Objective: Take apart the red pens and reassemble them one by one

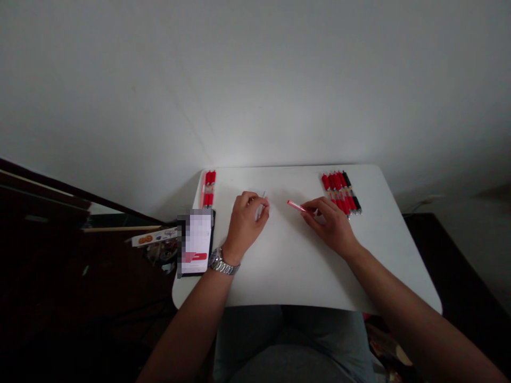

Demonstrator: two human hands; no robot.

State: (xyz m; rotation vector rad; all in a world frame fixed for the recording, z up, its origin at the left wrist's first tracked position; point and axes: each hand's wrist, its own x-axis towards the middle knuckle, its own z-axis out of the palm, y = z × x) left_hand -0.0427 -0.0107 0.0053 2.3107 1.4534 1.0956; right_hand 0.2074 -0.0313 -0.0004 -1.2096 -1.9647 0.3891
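My left hand (246,219), with a metal watch on its wrist, is pinched above the middle of the white table (279,276). A thin, pale, stick-like piece (263,194) pokes up between its fingers; its kind is too small to make out. To the right, my right hand (332,224) grips a translucent pinkish-red pen barrel (296,206) between thumb and fingers, its red end pointing left. The two pieces are apart. Beyond my right hand lies a row of several red pens (336,192), with a dark pen (352,190) at its right end.
At the table's far left corner lie red pens (209,187) beside a pinkish clear piece (203,190). A phone (203,234) with a lit screen rests at the left edge, near my left wrist. A pale wall (279,96) rises right behind the table.
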